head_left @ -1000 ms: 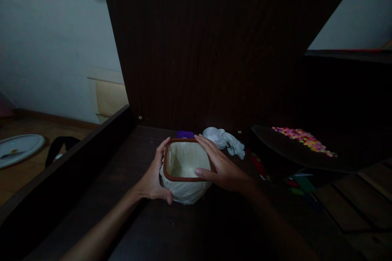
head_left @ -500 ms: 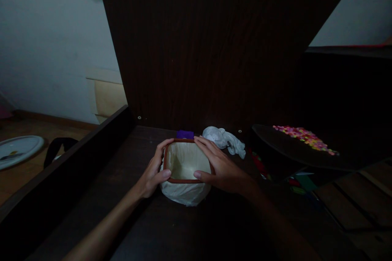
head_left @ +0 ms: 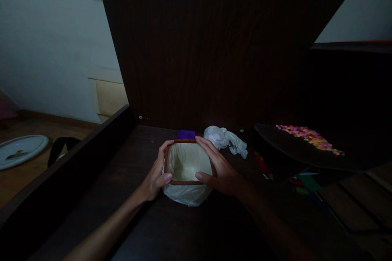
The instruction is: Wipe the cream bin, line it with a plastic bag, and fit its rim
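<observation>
A small bin [head_left: 186,182] with a brown rim and a pale plastic liner stands on the dark wooden surface [head_left: 134,232]. The liner hangs out below the rim at the front. My left hand [head_left: 156,177] grips the left side of the rim, its thumb at the near left corner. On the right side, my right hand [head_left: 219,167] holds the rim, with fingers over the far corner and the thumb on the near edge. Inside, the bin shows only pale liner.
Behind the bin lie a purple item [head_left: 186,134] and a crumpled white plastic bag [head_left: 225,138]. A raised dark board [head_left: 76,163] edges the left. Pink and yellow flowers [head_left: 310,138] lie on a dark shelf at right. A white oval object [head_left: 24,151] is on the floor.
The view has shifted slightly, so most things appear a little further right. Both hands keep their hold on the bin; my left thumb sits slightly lower at the rim.
</observation>
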`<state>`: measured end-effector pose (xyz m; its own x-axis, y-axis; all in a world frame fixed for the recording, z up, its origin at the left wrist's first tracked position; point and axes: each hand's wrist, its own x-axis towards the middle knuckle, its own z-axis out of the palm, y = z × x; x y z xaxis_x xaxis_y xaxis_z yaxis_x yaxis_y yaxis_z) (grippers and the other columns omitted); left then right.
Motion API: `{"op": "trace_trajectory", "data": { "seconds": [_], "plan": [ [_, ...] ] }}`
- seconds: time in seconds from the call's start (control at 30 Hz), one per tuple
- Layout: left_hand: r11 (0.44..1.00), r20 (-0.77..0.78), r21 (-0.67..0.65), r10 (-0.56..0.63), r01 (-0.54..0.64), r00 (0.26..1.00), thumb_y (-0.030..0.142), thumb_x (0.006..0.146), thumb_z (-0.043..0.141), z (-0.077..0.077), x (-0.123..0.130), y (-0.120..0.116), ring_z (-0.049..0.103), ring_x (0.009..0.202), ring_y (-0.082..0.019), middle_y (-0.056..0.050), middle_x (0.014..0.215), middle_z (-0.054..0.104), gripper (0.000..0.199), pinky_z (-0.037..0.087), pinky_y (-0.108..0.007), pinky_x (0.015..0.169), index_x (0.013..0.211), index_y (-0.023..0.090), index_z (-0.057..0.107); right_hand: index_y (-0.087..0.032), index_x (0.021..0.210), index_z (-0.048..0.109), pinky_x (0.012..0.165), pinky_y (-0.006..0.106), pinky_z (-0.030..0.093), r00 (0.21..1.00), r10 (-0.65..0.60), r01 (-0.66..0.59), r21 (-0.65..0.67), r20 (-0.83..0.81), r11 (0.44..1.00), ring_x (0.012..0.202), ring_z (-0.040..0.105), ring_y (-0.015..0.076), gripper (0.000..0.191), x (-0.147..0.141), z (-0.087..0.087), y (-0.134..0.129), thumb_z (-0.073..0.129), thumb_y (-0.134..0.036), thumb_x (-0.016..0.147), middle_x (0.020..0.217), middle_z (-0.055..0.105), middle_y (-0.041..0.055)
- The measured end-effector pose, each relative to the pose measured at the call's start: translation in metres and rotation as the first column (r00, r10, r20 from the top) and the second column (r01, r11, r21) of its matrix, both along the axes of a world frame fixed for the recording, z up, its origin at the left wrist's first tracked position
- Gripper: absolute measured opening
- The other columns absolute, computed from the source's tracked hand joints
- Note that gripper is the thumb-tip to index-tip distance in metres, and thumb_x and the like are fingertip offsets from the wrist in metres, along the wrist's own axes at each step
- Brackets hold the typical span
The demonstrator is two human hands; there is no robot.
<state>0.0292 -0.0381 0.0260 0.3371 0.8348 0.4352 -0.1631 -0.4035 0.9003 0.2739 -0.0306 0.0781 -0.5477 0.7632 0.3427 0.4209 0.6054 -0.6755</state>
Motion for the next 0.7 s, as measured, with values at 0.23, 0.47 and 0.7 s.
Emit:
{"op": "trace_trajectory", "data": {
  "seconds": [0.23, 0.47, 0.7],
  "plan": [
    [1.0, -0.004, -0.014, -0.022, 0.022, 1.0, 0.066, 0.082, 0.061, 0.003, -0.005, 0.006, 0.033, 0.145, -0.043, -0.014, 0.159, 0.035, 0.093, 0.025, -0.057, 0.12, 0.156, 0.024, 0.024, -0.02, 0.162, 0.025, 0.126, 0.053, 0.016, 0.997, 0.081, -0.082, -0.082, -0.014, 0.993, 0.156, 0.018, 0.033, 0.093, 0.007, 0.012, 0.0, 0.066, -0.059, 0.088, 0.169, 0.021, 0.0147],
    [0.987, 0.27, -0.153, 0.005, 0.038, 0.963, 0.064, 0.076, 0.07, 0.002, -0.002, 0.016, 0.039, 0.145, -0.038, -0.012, 0.153, 0.048, 0.098, 0.025, -0.052, 0.122, 0.156, 0.024, 0.028, -0.032, 0.146, 0.052, 0.124, 0.05, 0.023, 0.87, -0.051, -0.133, -0.334, -0.49, 0.933, 0.149, 0.037, 0.0291, 0.061, 0.022, -0.01, 0.005, 0.051, -0.065, 0.094, 0.16, 0.044, 0.0038],
    [0.899, 0.401, -0.437, 0.204, -0.009, 0.893, 0.06, 0.075, 0.075, 0.0, 0.016, 0.045, 0.064, 0.118, -0.034, -0.009, 0.112, 0.074, 0.056, 0.047, -0.046, 0.105, 0.111, 0.018, 0.069, -0.026, 0.104, 0.075, 0.121, 0.05, 0.031, 0.577, -0.433, -0.102, -0.587, -0.693, 0.803, 0.136, 0.052, 0.0322, 0.059, -0.018, -0.052, 0.024, 0.069, -0.074, 0.072, 0.123, 0.074, 0.0061]
  ]
}}
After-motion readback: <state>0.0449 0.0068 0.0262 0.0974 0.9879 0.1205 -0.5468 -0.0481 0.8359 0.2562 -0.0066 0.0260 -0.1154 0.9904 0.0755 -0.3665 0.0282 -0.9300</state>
